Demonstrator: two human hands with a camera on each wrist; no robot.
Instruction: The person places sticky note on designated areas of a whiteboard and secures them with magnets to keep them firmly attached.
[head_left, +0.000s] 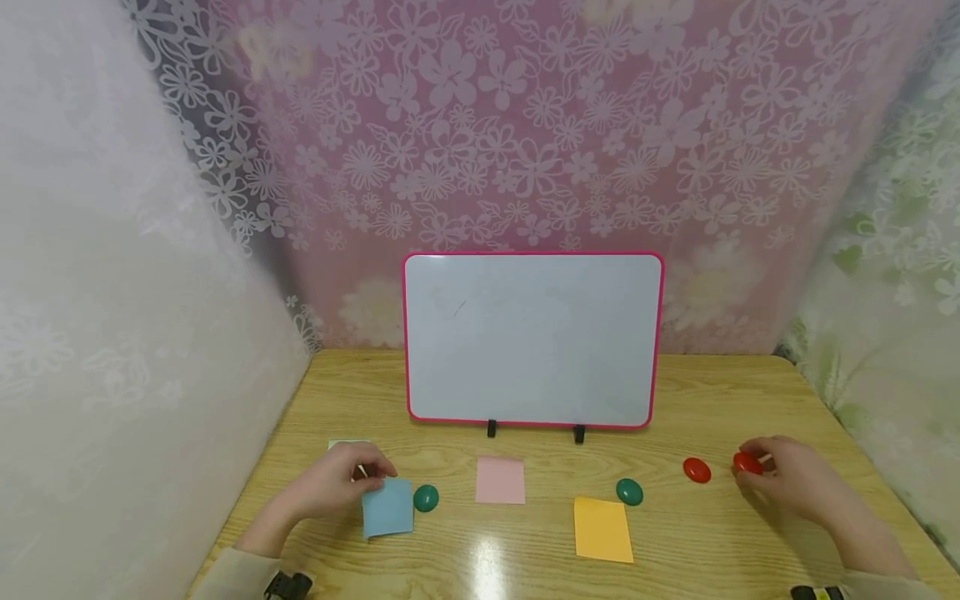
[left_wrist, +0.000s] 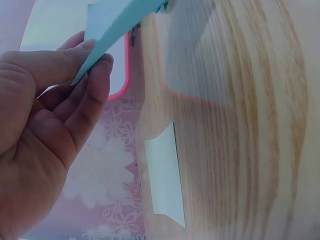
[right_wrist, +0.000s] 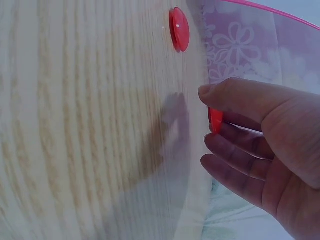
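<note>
My left hand [head_left: 339,478] pinches a light blue sticky note [head_left: 387,510] by its upper corner, thumb against fingers. The left wrist view shows the note edge-on, raised off the table. At the right, my right hand [head_left: 798,479] holds a round red magnet [head_left: 747,463] between thumb and fingers. In the right wrist view most of that magnet [right_wrist: 216,121] is hidden behind the thumb. A second red magnet [head_left: 697,470] lies just left of this hand. Beside the blue note is a green magnet [head_left: 426,498].
A whiteboard [head_left: 534,342] with a pink frame stands on black feet at the back. On the table [head_left: 540,533] lie a pink note [head_left: 500,481], an orange note [head_left: 603,530] and another green magnet [head_left: 629,492]. A folded pale green note [left_wrist: 165,175] sits behind my left hand.
</note>
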